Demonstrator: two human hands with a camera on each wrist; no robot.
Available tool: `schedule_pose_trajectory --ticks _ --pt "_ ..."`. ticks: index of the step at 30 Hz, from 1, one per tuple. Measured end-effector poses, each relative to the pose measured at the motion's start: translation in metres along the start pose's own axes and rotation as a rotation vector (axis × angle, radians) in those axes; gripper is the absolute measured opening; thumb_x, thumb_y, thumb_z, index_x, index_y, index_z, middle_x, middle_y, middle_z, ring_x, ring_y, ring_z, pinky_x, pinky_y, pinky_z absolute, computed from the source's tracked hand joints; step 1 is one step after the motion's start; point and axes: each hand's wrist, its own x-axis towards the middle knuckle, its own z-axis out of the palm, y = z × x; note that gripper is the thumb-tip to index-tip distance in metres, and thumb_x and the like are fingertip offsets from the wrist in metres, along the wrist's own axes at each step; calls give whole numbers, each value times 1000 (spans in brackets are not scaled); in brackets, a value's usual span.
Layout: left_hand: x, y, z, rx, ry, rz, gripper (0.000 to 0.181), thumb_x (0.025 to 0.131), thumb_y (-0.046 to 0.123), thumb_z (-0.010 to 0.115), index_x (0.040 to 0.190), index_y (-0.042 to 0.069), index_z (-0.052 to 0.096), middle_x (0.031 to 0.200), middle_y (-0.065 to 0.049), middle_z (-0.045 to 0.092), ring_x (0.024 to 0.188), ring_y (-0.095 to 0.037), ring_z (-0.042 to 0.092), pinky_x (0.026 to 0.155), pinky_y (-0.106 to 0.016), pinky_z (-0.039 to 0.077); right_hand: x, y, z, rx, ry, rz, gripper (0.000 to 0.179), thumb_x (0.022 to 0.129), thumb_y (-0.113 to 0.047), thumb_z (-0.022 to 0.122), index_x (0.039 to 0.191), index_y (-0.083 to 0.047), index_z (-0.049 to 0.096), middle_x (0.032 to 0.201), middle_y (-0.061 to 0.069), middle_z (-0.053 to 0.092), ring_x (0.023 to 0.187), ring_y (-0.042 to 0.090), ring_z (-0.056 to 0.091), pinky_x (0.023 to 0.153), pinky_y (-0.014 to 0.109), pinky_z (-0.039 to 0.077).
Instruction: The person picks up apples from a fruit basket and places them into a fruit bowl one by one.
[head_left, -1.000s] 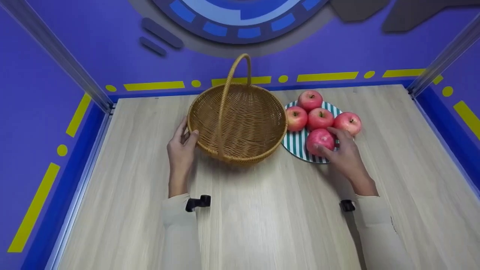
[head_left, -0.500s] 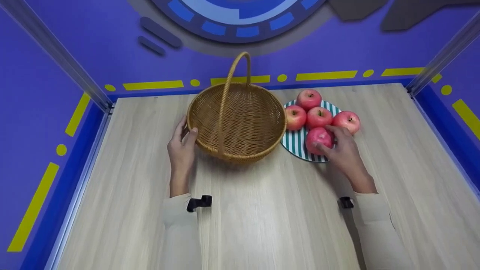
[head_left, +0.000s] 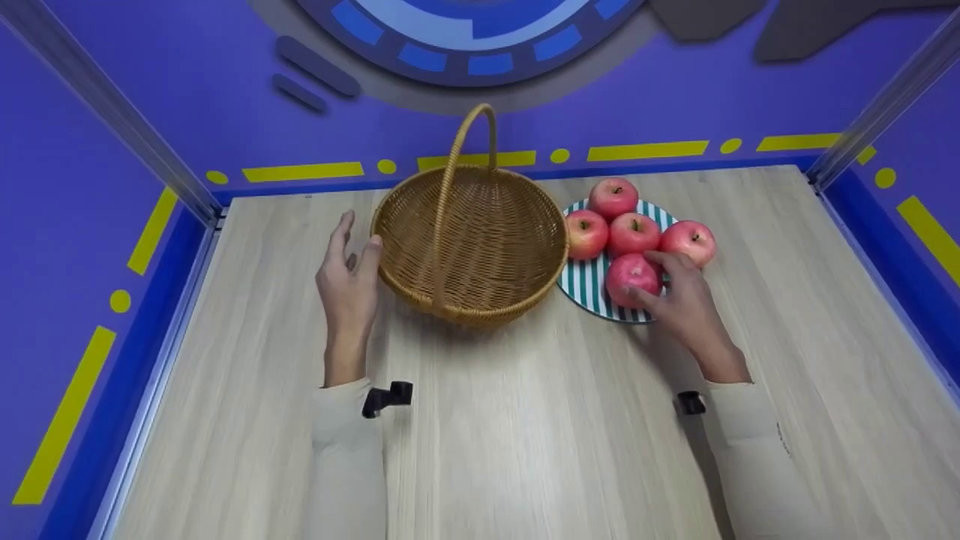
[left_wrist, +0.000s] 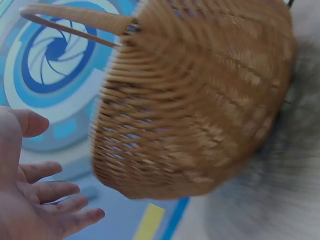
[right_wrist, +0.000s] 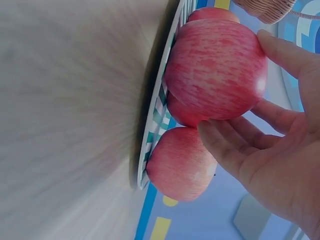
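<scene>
A round wicker basket [head_left: 517, 262] with a tall arched handle [head_left: 448, 187] stands at the back middle of the table, nothing in it. Just left of its rim is my left hand [head_left: 349, 289], fingers spread; the left wrist view shows that palm [left_wrist: 40, 205] apart from the woven wall [left_wrist: 185, 100]. On the right, a green-and-white striped plate [head_left: 586, 289] bears several red apples [head_left: 634, 234]. My right hand [head_left: 686, 307] grips the front apple [head_left: 628, 277] between thumb and fingers. In the right wrist view that apple [right_wrist: 215, 70] sits close over the plate [right_wrist: 159, 112].
One apple [head_left: 688, 244] lies at the plate's right edge, beside my right fingers. The plate's left edge is close against the basket. Blue panels [head_left: 525, 124] wall the wooden table [head_left: 495, 420] at the back and both sides.
My left hand has let go of the basket's rim and drawn back to the left, its fingers straightening. The right hand keeps its grip on the front apple with no clear movement.
</scene>
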Motion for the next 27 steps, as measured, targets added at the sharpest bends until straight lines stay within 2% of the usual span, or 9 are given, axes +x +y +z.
schedule_pose_trajectory --ticks 8,15,18,23,27 --pt "20 45 -1 26 -9 121 61 103 30 60 159 7 50 166 -4 43 153 -12 36 122 -35 36 6 -8 -10 -10 -57 22 60 98 -13 77 148 6 50 146 27 50 137 44 45 114 65 43" --pt "36 87 6 102 -49 245 68 103 46 59 159 8 49 167 -9 40 154 -15 33 126 -28 23 21 -26 -26 0 -58 -37 72 101 -33 76 156 1 46 150 25 51 138 43 48 110 65 47" --pt "41 105 12 129 -68 297 69 103 47 58 160 8 49 168 -10 38 155 -16 32 126 -29 23 32 -38 -37 -29 -45 -43 80 102 -42 71 162 0 39 160 25 42 146 45 39 113 68 41" --pt "50 134 28 194 -118 372 71 102 48 57 161 10 47 170 -10 33 156 -21 31 126 -35 23 52 -58 -55 -88 -16 -40 89 104 -52 63 170 -7 23 175 20 14 160 42 14 122 71 22" --pt "54 152 45 245 -169 450 69 103 45 58 161 9 46 171 -15 31 158 -27 27 128 -34 17 66 -69 -68 -108 16 -85 87 105 -51 60 171 -10 20 176 17 8 161 38 7 125 70 14"
